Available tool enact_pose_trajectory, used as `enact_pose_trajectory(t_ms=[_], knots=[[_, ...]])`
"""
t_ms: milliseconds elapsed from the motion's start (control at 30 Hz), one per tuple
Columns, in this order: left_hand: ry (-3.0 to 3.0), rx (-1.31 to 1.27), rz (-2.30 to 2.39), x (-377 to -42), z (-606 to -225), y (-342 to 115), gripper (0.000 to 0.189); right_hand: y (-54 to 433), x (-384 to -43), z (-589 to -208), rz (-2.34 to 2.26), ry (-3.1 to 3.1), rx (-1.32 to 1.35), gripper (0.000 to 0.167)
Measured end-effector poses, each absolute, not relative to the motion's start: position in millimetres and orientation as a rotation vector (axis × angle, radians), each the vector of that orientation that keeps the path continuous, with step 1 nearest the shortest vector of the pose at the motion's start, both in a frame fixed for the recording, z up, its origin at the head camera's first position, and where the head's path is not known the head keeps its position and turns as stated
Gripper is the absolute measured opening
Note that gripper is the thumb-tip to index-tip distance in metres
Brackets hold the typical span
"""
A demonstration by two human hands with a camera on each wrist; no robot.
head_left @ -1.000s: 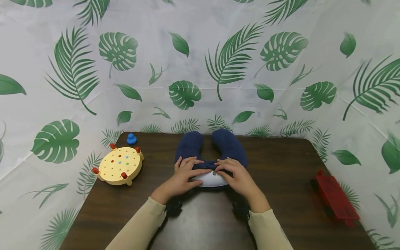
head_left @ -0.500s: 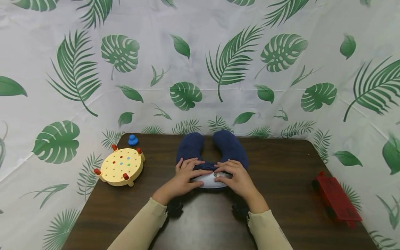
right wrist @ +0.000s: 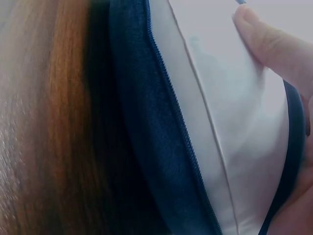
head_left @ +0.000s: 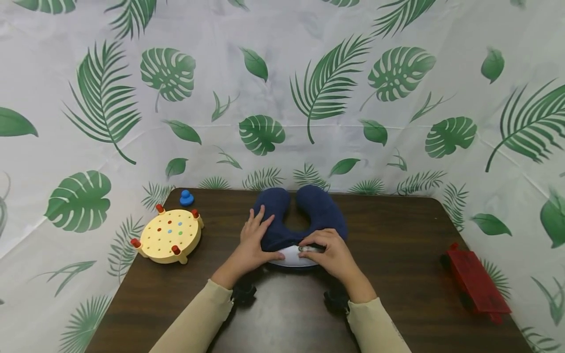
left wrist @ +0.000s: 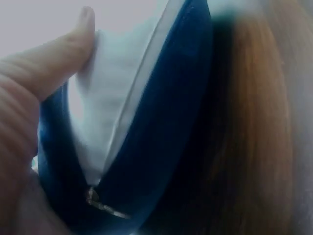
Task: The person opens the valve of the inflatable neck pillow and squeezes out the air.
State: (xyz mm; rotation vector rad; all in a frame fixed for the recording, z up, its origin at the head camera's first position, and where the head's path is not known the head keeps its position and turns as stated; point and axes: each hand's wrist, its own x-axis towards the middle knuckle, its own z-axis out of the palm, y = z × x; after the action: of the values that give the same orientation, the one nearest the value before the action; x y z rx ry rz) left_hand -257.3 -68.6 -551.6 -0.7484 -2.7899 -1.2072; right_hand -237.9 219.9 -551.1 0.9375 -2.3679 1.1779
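Note:
A navy U-shaped neck pillow (head_left: 324,211) lies at the table's middle, its zipped cover gaping at the near curve over a white lining (head_left: 289,255). My left hand (head_left: 251,247) spreads its fingers on the pillow's left arm, its thumb on the lining. My right hand (head_left: 333,255) curls over the right side of the opening. A small pale, shiny thing (head_left: 303,249), tube-like in shape, shows between its thumb and forefinger; I cannot tell what it is. In the left wrist view, a metal zipper pull (left wrist: 110,209) hangs at one end of the opening.
A yellow round peg board (head_left: 169,235) with red pegs at its edge sits on the left of the dark wooden table (head_left: 397,245). Behind it is a small blue duck-like toy (head_left: 187,198). A red toy cart (head_left: 476,282) stands at the right edge. Leaf-patterned cloth hangs behind.
My left hand has shifted from the opening's upper edge to the pillow's left arm, fingers now spread. More of the small shiny thing shows at my right fingers.

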Motion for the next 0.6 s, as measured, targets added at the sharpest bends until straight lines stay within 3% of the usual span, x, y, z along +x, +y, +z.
enact_pose_trajectory(t_ms=[267,600], knots=[[-2.898,-0.677,-1.007,-257,-560,-65,0.161,219,-239,-557,1.179,-2.375,0.932,0.028],[-2.901,-0.633,-0.981,-257,-563,-62,0.162,219,-237,-563,1.328,-2.374,0.838,0.023]])
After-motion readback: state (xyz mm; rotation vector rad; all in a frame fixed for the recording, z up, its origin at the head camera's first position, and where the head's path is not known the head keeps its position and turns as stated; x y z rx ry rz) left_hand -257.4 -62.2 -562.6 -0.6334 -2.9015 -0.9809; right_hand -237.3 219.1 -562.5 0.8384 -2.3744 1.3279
